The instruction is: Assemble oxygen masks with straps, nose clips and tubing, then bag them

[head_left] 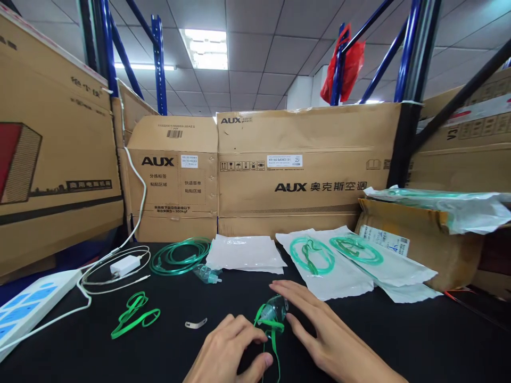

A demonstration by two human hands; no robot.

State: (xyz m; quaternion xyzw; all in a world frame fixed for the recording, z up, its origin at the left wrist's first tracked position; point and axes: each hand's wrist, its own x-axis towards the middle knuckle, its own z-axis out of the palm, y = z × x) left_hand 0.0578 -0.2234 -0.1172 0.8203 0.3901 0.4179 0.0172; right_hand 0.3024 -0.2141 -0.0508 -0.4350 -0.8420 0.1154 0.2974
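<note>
Head view

1. The left hand [227, 348] is at the lower centre of the view, above the black table [399, 335]. Its fingers are curled inward. The thumb and forefinger tips lie against the green strap [275, 346]. Whether they pinch the strap cannot be told.
2. The right hand [327, 340] is spread, with the fingers extended and slightly apart. It holds nothing. Its fingertips lie at the top of the clear mask [275, 311].
3. The clear mask rests on the table between the two hands, just ahead of the left fingertips. The green strap runs from it toward the lower edge of the view.
4. A small metal clip [195, 323] lies left of the mask, apart from it. A loose green band [133, 314] lies further left.
5. Coiled green tubing [179, 256] lies behind these, near the cartons. A small clear connector [207, 273] lies just beside the coil.
6. A stack of flat plastic bags [245, 252] lies right of the coil. Two sealed bags of tubing [319, 260] overlap further right.
7. A white charger [124, 265] and a power strip [27, 306] are at the left.
8. AUX cartons [307, 170] stand along the rear edge.
</note>
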